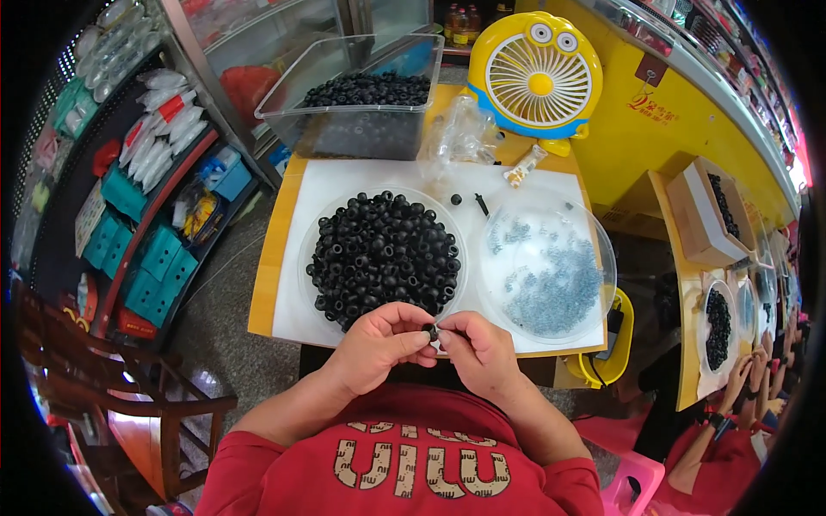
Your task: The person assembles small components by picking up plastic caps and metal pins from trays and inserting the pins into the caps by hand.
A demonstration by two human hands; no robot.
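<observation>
Left hand (379,340) and right hand (477,344) both pinch 1 black ring (428,329); a slip could drop it at 6 o'clock, off the table (267,284).

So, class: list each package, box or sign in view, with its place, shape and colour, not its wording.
Teal rectangular boxes: floor rack, left.
Clear bagged packets: rack, upper left.
Crumpled clear plastic bag: table, by the fan.
Brown cardboard box: neighbouring table, right.
Red mark on yellow counter: upper right.
</observation>
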